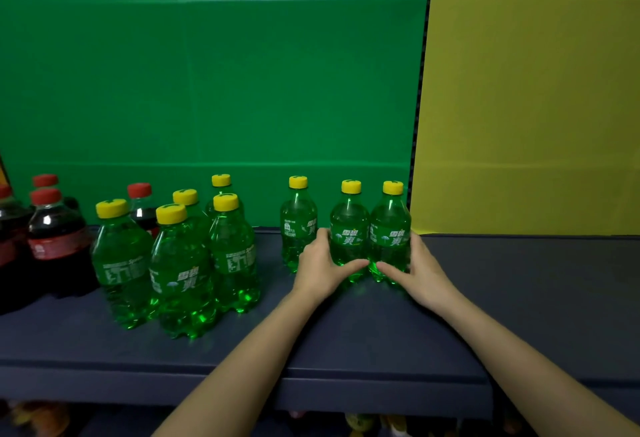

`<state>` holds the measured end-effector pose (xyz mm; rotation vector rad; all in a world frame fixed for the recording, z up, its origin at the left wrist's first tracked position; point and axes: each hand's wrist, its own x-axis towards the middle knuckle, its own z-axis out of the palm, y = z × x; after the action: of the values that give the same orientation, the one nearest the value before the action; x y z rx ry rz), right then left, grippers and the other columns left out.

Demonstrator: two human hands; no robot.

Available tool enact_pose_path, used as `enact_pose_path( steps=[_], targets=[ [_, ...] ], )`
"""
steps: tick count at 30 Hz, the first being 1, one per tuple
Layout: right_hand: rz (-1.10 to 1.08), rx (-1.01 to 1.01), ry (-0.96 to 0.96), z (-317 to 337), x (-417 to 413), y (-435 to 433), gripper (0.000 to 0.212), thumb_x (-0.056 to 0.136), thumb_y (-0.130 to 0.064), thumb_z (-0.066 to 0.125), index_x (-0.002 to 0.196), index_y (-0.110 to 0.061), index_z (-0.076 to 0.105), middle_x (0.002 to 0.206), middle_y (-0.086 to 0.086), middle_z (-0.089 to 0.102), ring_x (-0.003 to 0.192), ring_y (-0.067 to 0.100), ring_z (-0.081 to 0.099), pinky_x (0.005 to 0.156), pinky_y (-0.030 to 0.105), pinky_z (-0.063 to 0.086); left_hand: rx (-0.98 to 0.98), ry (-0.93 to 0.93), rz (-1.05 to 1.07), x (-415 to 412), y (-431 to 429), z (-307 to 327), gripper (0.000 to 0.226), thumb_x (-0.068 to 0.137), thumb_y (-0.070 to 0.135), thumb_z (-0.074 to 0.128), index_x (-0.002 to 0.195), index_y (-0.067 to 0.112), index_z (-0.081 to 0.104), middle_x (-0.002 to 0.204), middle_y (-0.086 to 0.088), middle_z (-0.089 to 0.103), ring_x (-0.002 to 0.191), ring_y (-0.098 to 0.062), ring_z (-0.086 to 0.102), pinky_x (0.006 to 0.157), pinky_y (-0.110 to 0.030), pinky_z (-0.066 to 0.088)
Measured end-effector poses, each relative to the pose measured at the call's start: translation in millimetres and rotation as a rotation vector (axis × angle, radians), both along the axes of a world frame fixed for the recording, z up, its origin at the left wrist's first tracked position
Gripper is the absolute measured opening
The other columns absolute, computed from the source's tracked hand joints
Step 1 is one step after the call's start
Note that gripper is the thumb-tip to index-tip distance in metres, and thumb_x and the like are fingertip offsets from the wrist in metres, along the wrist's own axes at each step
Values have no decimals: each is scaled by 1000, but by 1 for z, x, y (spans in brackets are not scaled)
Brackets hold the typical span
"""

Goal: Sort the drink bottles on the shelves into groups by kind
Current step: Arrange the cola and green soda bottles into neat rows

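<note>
Two green bottles with yellow caps stand upright and touching each other at the right end of a dark blue shelf (pixel 381 339). We call them the left green bottle (pixel 349 228) and the right green bottle (pixel 390 228). Their long axes run straight up, labels facing us.

Our left hand (pixel 320 265) is pressed against the outer side of the left green bottle, thumb reaching across its base. Our right hand (pixel 414 268) mirrors it on the outer side of the right green bottle. Both hands are open and cupped, squeezing the pair between them rather than closing around either one; the two thumbs nearly meet in front.

A third green bottle (pixel 298 220) stands just beside the pair, to their left and slightly farther back, close to our left hand. Farther left, well apart across a bare stretch of shelf, stands a cluster of green bottles (pixel 180 263), and beyond it dark cola bottles with red caps (pixel 55 228).

We judge that joining the cluster means sliding the pair leftward, with the right hand pushing and the left hand nearer the goal. The third bottle stands close to that path.
</note>
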<state>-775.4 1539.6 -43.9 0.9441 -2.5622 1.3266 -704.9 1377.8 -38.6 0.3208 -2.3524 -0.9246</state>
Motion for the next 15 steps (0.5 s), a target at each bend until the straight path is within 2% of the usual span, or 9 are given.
enact_pose_path(
  steps=[3, 5, 7, 9, 12, 15],
  targets=[
    [-111, 21, 48, 6, 11, 7, 90, 78, -33, 71, 145, -8, 17, 145, 10, 26, 132, 24, 34, 110, 40, 31, -11, -74, -69, 21, 1, 6, 72, 73, 45, 74, 127, 10, 43, 126, -4, 59, 116, -20, 55, 93, -25, 42],
    [-167, -65, 219, 13, 26, 11, 70, 79, -21, 71, 136, -7, 32, 130, 7, 37, 119, 22, 44, 103, 37, 38, -99, -29, -57, 47, -3, 2, 57, 77, 43, 70, 122, 13, 51, 120, -1, 62, 112, -18, 57, 94, -27, 44],
    [-120, -190, 346, 23, 47, 9, 45, 81, -9, 66, 122, -10, 46, 113, -1, 44, 102, 14, 50, 91, 20, 43, -184, 166, 19, 81, -10, -8, 31, 79, 41, 65, 101, 19, 60, 96, 6, 66, 93, -14, 61, 82, -28, 48],
    [21, -232, 327, 32, 66, -4, 35, 85, -5, 61, 115, -17, 48, 108, -3, 51, 98, 8, 53, 84, 9, 41, -214, 306, 139, 112, -19, -18, 22, 79, 37, 62, 91, 20, 59, 84, 9, 60, 80, -10, 58, 73, -22, 44],
    [201, -145, 215, 35, 79, -40, 40, 91, -13, 54, 128, -17, 42, 125, -3, 49, 109, 3, 50, 92, 11, 40, -200, 309, 286, 136, -31, -27, 33, 78, 16, 71, 106, 10, 54, 94, 4, 54, 84, -12, 54, 74, -15, 34],
    [239, -55, 115, 28, 77, -79, 56, 94, -18, 49, 143, -11, 23, 145, 2, 29, 130, 11, 36, 108, 25, 31, -179, 265, 285, 140, -35, -29, 47, 77, 13, 71, 117, 7, 48, 101, 2, 51, 87, -15, 53, 74, -13, 32]
  ],
)
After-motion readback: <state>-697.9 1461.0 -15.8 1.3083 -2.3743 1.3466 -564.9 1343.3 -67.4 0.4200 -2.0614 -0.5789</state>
